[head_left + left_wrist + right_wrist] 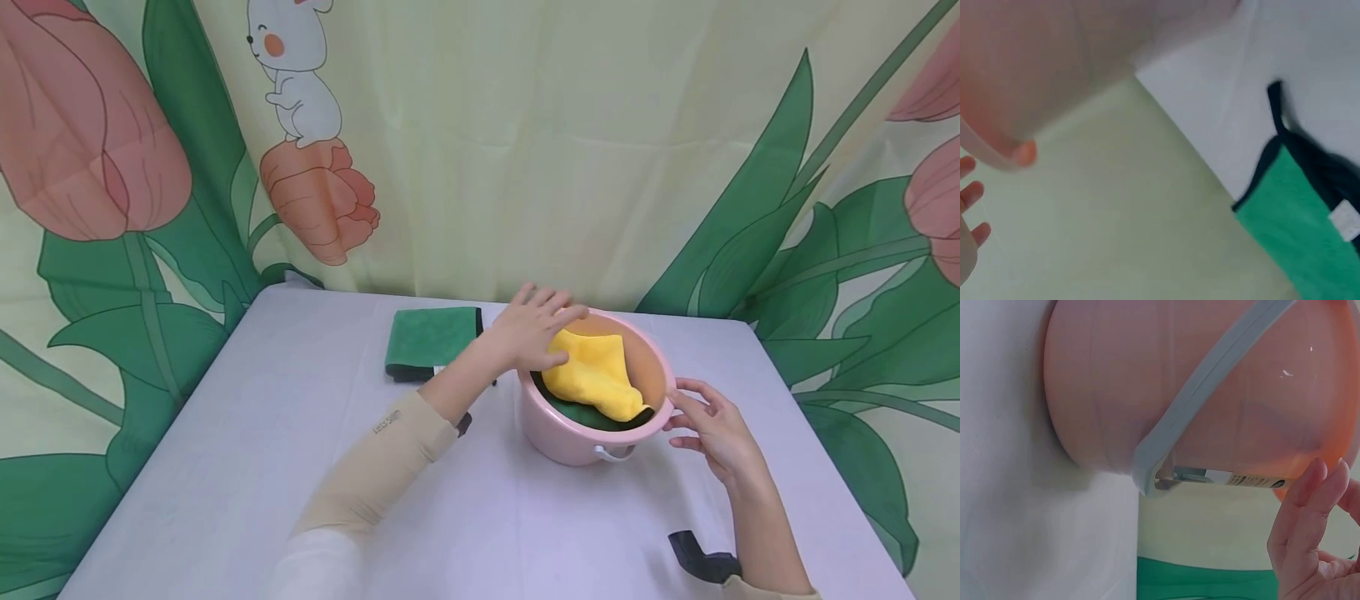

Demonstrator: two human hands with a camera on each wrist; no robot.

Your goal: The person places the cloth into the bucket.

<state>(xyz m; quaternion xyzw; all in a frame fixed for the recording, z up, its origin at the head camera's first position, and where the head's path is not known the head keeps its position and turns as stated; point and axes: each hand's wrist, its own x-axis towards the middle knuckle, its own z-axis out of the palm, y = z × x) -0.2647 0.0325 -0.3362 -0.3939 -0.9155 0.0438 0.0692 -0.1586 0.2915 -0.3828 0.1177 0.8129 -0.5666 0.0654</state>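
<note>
A pink bucket (570,437) stands upright on the table, a yellow cloth (596,375) lying on top of a dark green cloth (581,414) inside it. Over the bucket's left rim, my left hand (534,332) spreads its fingers, the thumb close to the yellow cloth; whether it touches is unclear. My right hand (708,425) is at the right side of the rim, its fingertips (1316,472) against or very near the bucket wall, with fingers loosely bent. The light grey handle (1204,381) hangs down the bucket's side.
Behind my left forearm lies a folded green cloth (435,337) with black edging and a white tag (1346,220). A white-grey cloth covers the table (300,417). A curtain (487,167) printed with tulips and a rabbit hangs at the back.
</note>
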